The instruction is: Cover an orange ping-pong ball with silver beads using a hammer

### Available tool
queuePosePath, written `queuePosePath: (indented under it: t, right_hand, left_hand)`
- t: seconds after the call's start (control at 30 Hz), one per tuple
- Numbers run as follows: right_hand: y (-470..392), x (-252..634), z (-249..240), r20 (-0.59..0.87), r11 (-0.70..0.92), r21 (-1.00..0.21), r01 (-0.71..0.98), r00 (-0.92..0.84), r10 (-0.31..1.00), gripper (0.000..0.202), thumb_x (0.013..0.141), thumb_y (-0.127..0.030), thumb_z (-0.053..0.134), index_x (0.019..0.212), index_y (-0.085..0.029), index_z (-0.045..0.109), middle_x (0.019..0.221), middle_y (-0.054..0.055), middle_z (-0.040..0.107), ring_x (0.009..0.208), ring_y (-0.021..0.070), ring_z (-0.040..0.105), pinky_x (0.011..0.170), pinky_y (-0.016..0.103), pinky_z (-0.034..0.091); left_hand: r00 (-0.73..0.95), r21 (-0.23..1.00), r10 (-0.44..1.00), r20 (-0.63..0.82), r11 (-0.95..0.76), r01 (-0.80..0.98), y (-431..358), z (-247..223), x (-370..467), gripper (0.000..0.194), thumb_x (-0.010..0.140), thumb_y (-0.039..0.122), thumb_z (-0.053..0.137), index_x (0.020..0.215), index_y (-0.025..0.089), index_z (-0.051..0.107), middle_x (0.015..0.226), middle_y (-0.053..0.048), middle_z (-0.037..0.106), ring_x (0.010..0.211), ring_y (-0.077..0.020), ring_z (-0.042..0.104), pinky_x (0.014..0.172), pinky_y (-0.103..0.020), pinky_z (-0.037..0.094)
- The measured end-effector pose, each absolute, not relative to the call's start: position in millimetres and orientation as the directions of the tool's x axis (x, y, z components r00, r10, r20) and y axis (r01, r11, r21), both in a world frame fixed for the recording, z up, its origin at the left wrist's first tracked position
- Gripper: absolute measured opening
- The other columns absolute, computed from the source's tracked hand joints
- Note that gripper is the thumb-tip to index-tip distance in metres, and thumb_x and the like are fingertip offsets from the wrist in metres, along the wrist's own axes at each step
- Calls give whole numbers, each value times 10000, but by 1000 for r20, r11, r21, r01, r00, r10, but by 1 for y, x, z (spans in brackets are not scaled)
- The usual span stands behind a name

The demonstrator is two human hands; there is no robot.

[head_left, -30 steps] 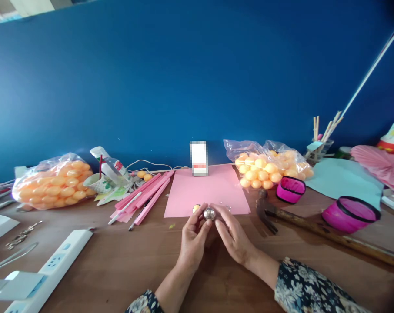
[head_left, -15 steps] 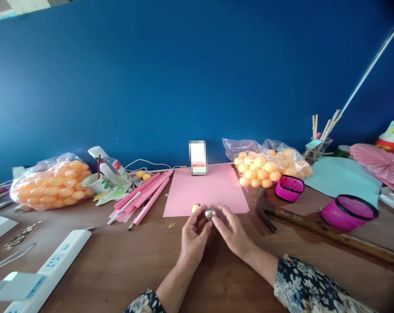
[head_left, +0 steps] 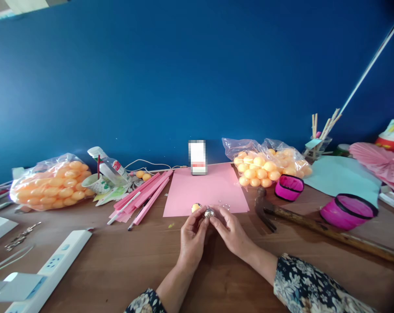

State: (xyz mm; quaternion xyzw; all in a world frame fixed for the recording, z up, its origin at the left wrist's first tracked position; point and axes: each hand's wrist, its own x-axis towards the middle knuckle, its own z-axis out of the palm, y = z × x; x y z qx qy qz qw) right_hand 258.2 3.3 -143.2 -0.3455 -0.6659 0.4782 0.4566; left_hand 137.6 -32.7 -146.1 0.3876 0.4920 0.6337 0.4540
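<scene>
Left hand (head_left: 191, 239) and right hand (head_left: 233, 235) jointly grasp a silver ball (head_left: 209, 213) between them, apparently for steadiness with its top exposed. Pink paper (head_left: 205, 189) lies beyond them; hammer (head_left: 324, 230) rightward.

free passage over tabletop (head_left: 118, 261) between power strip (head_left: 55, 261) and left hand (head_left: 191, 241); hammer (head_left: 314, 226) bars way right of right hand (head_left: 233, 234).

Lower centre of the frame, left hand (head_left: 191, 239) and right hand (head_left: 234, 234) arch inward, fingers curled, thumbs (head_left: 204, 227) nearly meeting; left forearm (head_left: 175, 280) slants right, right forearm (head_left: 262, 265) left.
</scene>
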Motion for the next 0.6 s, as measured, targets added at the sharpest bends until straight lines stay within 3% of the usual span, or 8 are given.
queuePosePath:
  t: [0.3,0.47,0.6]
  right_hand:
    - [9,255,-149,283,262,-959,-110,-295,913,270,820,-248,525,1087,-209,519,1087,66,615,1023,203,578,900,362,482]
    - [12,256,-151,296,280,-955,-98,-255,921,320,819,-222,514,1138,-208,488,1131,72,590,1054,196,556,921,365,473]
    - [14,256,-152,308,295,-951,-91,-227,924,345,810,-191,510,1153,-203,477,1154,77,576,1082,198,538,943,371,457]
  left_hand:
    - [-193,968,981,7,-55,-243,-26,-145,134,400,748,271,604,1136,184,561,1183,-89,596,1109,-236,529,953,-370,410]
    - [-48,974,997,-58,46,-222,-9,-132,125,388,709,283,642,1070,147,604,1090,-121,645,1011,-246,589,901,-386,445]
    - [-11,987,999,-32,29,-157,3,-129,121,342,717,301,631,1016,137,626,1007,-121,673,945,-238,616,882,-395,457]
